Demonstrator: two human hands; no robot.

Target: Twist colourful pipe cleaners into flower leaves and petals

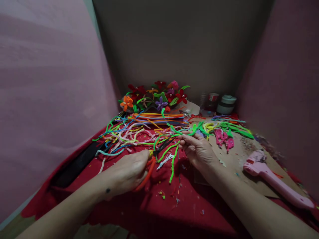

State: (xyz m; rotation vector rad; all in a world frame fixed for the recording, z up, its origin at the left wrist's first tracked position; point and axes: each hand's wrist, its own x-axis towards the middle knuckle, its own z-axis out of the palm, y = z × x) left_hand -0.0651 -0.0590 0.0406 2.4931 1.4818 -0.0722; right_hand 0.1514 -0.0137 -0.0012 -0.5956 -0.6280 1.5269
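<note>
My left hand (pixel 129 172) is closed round the orange handles of a pair of scissors (pixel 152 166), whose dark blades point up and right toward a green pipe cleaner (pixel 173 161). My right hand (pixel 198 149) pinches that green pipe cleaner near its upper end, fingers pressed together. Both hands hover over a red cloth (pixel 189 205). A heap of loose pipe cleaners in several colours (pixel 134 132) lies just beyond the hands.
Finished pipe-cleaner flowers (pixel 157 96) stand at the back by the wall. Green and pink pieces (pixel 224 132) lie on cardboard (pixel 239 156) at right, beside a pink glue gun (pixel 271 179). Two jars (pixel 221 103) sit back right. A black strip (pixel 79 162) lies at left.
</note>
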